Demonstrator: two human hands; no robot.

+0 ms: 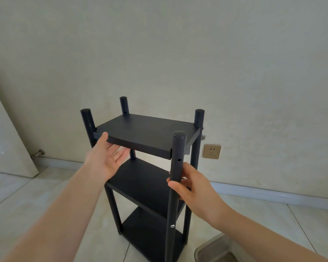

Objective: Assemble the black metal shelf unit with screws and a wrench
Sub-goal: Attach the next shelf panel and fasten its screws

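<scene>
Your black metal shelf unit (150,167) stood upright on the pale tiled floor (36,205), in front of the plain wall (178,44). Its flat black top panel (146,131) sat between four black round posts (179,148), above two lower shelves. Your left hand (106,159) was under the panel's near-left edge, thumb on top. Your right hand (189,184) was around the near-right post, below the panel. A gold-framed wall socket (211,151) was right of the unit; a pale door (6,138) far left; a transparent plastic tray (216,250) on the floor, near right.

Pale wall (159,44) with socket (211,151); tiled floor (36,201); perhaps a door (6,140) at left.
</scene>
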